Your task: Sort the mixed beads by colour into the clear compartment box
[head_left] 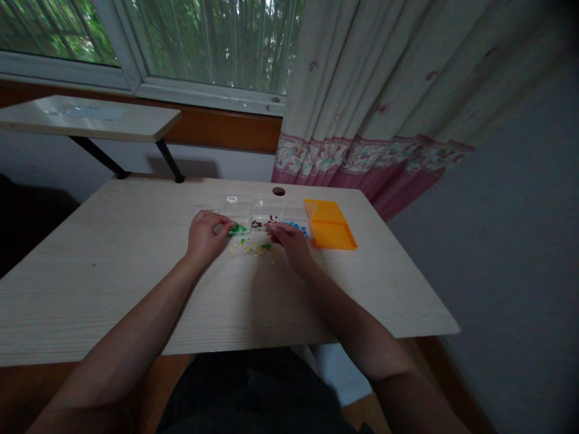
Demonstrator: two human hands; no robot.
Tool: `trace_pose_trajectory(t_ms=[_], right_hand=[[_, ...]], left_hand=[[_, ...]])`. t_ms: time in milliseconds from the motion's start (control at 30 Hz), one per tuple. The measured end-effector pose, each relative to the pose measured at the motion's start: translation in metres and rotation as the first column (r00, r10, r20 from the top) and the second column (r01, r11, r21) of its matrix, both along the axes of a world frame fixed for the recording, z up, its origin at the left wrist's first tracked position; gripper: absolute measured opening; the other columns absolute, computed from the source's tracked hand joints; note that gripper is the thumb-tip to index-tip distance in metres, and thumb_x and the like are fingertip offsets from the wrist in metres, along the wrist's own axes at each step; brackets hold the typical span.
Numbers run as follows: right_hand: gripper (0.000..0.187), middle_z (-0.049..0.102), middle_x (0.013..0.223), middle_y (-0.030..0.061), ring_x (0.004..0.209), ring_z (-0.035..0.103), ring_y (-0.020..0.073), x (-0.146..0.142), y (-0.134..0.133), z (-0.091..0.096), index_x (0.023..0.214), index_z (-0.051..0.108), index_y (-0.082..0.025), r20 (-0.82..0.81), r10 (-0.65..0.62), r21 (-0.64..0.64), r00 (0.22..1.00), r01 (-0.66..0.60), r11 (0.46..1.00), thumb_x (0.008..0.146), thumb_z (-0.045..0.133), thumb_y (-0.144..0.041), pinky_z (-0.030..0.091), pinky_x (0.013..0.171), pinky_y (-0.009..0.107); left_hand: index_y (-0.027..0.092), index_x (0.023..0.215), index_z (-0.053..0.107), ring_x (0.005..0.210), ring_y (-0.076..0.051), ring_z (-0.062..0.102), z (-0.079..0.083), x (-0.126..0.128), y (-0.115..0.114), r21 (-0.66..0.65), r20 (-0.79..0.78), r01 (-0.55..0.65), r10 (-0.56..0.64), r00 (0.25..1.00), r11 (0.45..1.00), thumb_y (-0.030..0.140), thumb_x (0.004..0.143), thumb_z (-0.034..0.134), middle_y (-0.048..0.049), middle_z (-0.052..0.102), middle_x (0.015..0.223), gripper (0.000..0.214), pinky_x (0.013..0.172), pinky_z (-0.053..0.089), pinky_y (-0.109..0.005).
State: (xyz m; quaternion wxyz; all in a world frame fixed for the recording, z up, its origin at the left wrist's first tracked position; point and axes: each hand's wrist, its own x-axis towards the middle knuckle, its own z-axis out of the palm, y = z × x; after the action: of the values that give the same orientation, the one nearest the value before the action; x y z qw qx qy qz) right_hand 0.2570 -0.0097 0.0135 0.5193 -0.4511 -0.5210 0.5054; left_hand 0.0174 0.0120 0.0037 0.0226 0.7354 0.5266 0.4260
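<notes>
A clear plastic compartment box [253, 212] lies on the pale wooden table [136, 265]. Its cells hold green beads [238, 229], dark red beads [260, 224] and blue beads [298, 227]. A loose heap of mixed small beads [253, 247] lies just in front of the box. My left hand [205, 235] has its fingers curled, with the fingertips pinched at the green bead cell. My right hand [292, 241] is curled too, its fingertips resting at the box's front edge by the dark red beads. What either pinch holds is too small to make out.
An orange lid [330, 226] lies right of the box. A round cable hole [278, 191] sits at the table's far edge. A small white side table [90, 117] stands behind on the left, under the window. A patterned curtain [384, 90] hangs at the back right.
</notes>
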Motion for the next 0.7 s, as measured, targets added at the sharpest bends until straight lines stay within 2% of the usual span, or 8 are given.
trace_pose_trajectory(t_ms=[100, 200, 467, 700], right_hand=[[0.036, 0.073, 0.090, 0.0048, 0.076, 0.061, 0.0141, 0.002, 0.001, 0.001, 0.093, 0.079, -0.023, 0.013, -0.007, -0.005, 1.000, 0.007, 1.000, 0.075, 0.068, -0.053, 0.052, 0.075, 0.030], [0.037, 0.073, 0.089, 0.0047, 0.073, 0.060, 0.0133, 0.003, 0.001, 0.001, 0.094, 0.079, -0.022, 0.015, -0.005, -0.002, 1.000, 0.005, 1.000, 0.076, 0.068, -0.052, 0.052, 0.074, 0.030], [0.037, 0.073, 0.090, 0.0051, 0.080, 0.062, 0.0155, 0.003, 0.003, -0.004, 0.094, 0.079, -0.023, 0.020, 0.002, 0.025, 1.000, -0.003, 1.000, 0.076, 0.068, -0.053, 0.052, 0.076, 0.031], [0.039, 0.072, 0.084, 0.0040, 0.075, 0.061, 0.0149, 0.004, 0.004, -0.005, 0.095, 0.079, -0.024, 0.026, 0.007, 0.035, 1.000, -0.008, 0.999, 0.076, 0.068, -0.055, 0.052, 0.075, 0.031]], left_hand=[[0.020, 0.081, 0.073, 0.087, -0.026, 0.059, -0.003, -0.001, 0.002, -0.011, -0.055, 0.026, -0.027, 0.998, 1.000, 0.036, 0.087, 0.066, -0.0068, 0.073, 0.083, 0.018, 0.087, 0.045, -0.045], [0.020, 0.081, 0.073, 0.088, -0.025, 0.058, -0.007, -0.002, 0.003, -0.010, -0.083, 0.001, -0.002, 0.997, 1.000, 0.034, 0.087, 0.066, -0.0070, 0.073, 0.084, 0.016, 0.087, 0.044, -0.044], [0.020, 0.085, 0.074, 0.090, -0.025, 0.056, -0.010, -0.006, 0.005, -0.025, -0.064, -0.023, 0.021, 0.998, 0.999, 0.033, 0.089, 0.063, -0.0074, 0.069, 0.085, 0.018, 0.088, 0.042, -0.044], [0.017, 0.089, 0.073, 0.087, -0.024, 0.053, -0.011, -0.008, 0.006, -0.009, -0.090, -0.036, 0.035, 0.995, 0.999, 0.034, 0.094, 0.058, -0.0072, 0.068, 0.085, 0.023, 0.084, 0.042, -0.043]])
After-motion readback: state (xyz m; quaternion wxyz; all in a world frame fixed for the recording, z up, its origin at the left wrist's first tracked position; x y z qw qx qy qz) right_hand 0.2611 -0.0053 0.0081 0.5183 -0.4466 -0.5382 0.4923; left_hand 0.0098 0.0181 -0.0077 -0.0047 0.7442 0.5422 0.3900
